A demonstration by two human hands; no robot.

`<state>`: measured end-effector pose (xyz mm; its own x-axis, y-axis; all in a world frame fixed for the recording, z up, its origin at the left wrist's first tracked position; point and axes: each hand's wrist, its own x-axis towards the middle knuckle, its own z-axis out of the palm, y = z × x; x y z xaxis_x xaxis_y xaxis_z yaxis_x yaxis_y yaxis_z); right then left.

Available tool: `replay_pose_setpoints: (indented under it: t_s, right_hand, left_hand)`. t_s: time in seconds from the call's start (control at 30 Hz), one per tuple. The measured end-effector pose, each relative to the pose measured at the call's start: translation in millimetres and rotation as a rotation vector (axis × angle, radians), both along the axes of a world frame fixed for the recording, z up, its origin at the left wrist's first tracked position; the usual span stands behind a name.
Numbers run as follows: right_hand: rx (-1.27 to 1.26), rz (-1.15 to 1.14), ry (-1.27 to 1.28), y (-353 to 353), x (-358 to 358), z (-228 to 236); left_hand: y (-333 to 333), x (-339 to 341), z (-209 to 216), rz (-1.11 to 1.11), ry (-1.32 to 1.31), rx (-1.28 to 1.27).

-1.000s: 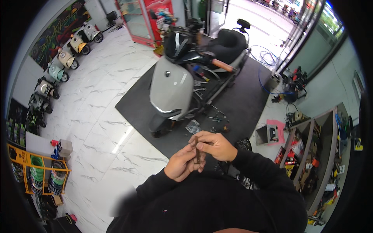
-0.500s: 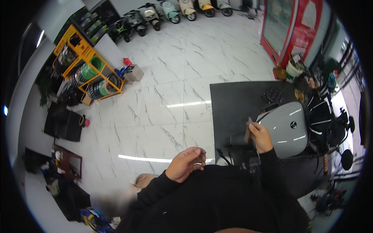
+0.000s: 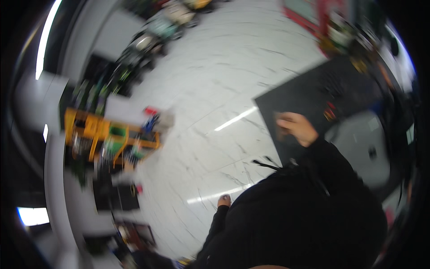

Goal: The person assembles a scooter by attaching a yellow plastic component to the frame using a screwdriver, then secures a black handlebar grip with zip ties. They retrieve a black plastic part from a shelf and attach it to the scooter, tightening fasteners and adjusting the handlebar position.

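Note:
My right hand (image 3: 299, 128) is pinched closed on a small, thin, flat brownish piece (image 3: 281, 124), seen smeared over the edge of the dark mat (image 3: 295, 98). What the piece is I cannot make out. My left hand (image 3: 224, 201) hangs low beside my dark-clothed body, over the pale floor. Only a small part of it shows, and its fingers are blurred. To the right of my right arm stands a motorcycle with a grey, rounded body panel (image 3: 363, 150). Small red and dark items (image 3: 330, 111) lie on the mat beside it.
White marbled floor (image 3: 210, 148) spreads ahead and left. A yellow rack (image 3: 112, 139) holding tyres stands at the left, near a red object (image 3: 151, 110). Several scooters (image 3: 161, 27) line the far side. A red glass-doored cabinet (image 3: 307, 18) is at the far right.
The whole view has swung to the right and is blurred. My left hand has dropped from in front of my body to its side. My right hand still holds the thin piece, now away from the motorcycle.

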<state>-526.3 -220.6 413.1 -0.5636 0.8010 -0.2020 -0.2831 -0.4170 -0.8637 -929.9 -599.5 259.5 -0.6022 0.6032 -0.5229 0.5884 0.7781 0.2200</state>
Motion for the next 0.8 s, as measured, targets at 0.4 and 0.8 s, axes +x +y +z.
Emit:
replay_pose_setpoints:
  t_s: [0.4, 0.8]
  right_hand:
    - [-0.132, -0.228, -0.131, 179.3, -41.0, -5.1]
    - [-0.185, -0.686, 0.224, 340.6, 36.6, 3.3]
  left_hand:
    - [49.7, -93.9, -78.6, 0.504, -0.276, -0.356]
    - [800.7, -341.0, -50.4, 0.25, -0.442, -0.106]
